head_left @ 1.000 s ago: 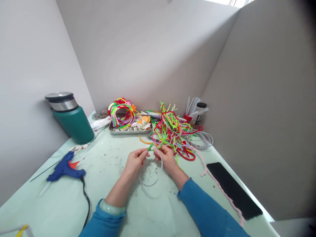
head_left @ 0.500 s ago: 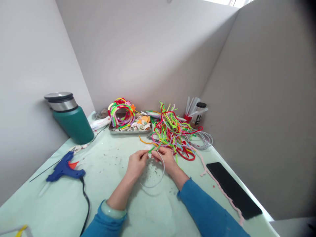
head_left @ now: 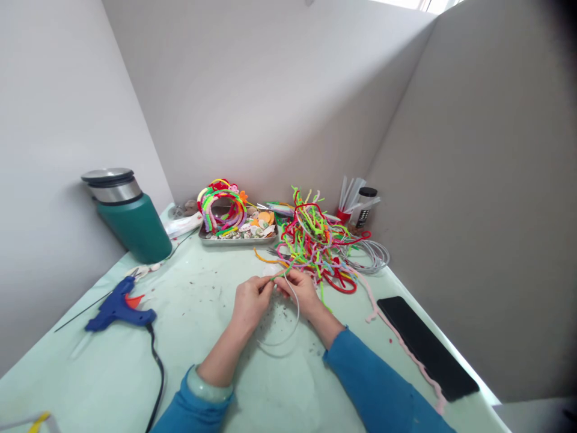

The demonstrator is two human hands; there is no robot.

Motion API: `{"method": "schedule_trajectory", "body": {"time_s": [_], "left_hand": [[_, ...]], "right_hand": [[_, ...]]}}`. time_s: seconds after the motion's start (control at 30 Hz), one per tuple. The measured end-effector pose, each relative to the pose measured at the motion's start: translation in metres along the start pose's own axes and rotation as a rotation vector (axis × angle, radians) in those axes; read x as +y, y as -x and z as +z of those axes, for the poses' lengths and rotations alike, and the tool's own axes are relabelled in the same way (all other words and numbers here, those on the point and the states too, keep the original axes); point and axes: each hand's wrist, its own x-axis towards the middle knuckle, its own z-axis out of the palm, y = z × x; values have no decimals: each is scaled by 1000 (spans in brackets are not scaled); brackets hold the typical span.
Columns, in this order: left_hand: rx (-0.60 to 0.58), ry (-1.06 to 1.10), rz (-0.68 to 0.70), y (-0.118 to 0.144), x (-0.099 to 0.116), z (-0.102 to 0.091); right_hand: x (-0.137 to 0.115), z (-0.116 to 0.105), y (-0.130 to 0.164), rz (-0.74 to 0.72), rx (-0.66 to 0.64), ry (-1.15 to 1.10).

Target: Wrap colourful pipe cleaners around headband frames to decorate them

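1. At the middle of the pale green table [head_left: 112, 385], the left hand [head_left: 250, 300] and right hand [head_left: 301, 293] meet, fingertips pinched together on a green pipe cleaner [head_left: 283, 273] and the top of a bare white headband [head_left: 288, 319].
2. Grip: both hands clamped on the pipe cleaner where it joins the band; the band's loop hangs toward the person, just over the table.
3. Progress, as judged: only a short stretch near the fingers looks covered; nearly the whole band shows bare, so the wrapping appears barely begun.
4. Finished work: wrapped headbands [head_left: 222, 207] stand at a metal tray [head_left: 238, 239] further back.
5. Stock: a pile of pipe cleaners [head_left: 315, 240] and bare bands [head_left: 372, 255] lies beyond the right hand.
6. Tools: a blue glue gun [head_left: 119, 307] lies well to the left, untouched.
7. Writing: none legible on the green flask [head_left: 130, 216], the black phone [head_left: 426, 346] or elsewhere.
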Motion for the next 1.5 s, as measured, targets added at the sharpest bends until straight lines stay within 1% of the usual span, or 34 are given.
{"method": "schedule_trajectory", "body": {"time_s": [0.1,0.3,0.5,0.63,0.77,0.87,1.07,1.23,1.37,1.5], "left_hand": [[18,19,-11,1,0,1],[31,90,-78,0,-1,1],[-2,219,-209,-3,-2,1],[-58,330,-332,-4,-2,1],[-125,446,-403,-5,-1,1],[-159,511,-430,-5,2,-1],[-225,651,-498,-4,7,-5],[-282,778,-527,-4,4,-6],[-304,884,-524,-4,4,-7],[-327,946,-544,-3,5,-8]], "right_hand": [[-2,1,1,1,-16,-12],[-6,1,2,-16,-10,-2],[-5,0,2,-33,-30,-6],[-5,0,2,-22,-37,-2],[-4,1,1,14,-18,24],[-1,0,-1,26,0,14],[1,-2,-2,-4,14,16],[-5,-2,1,-16,-1,31],[-7,-2,1,-42,-13,25],[-7,-3,2,-38,-14,2]]}}
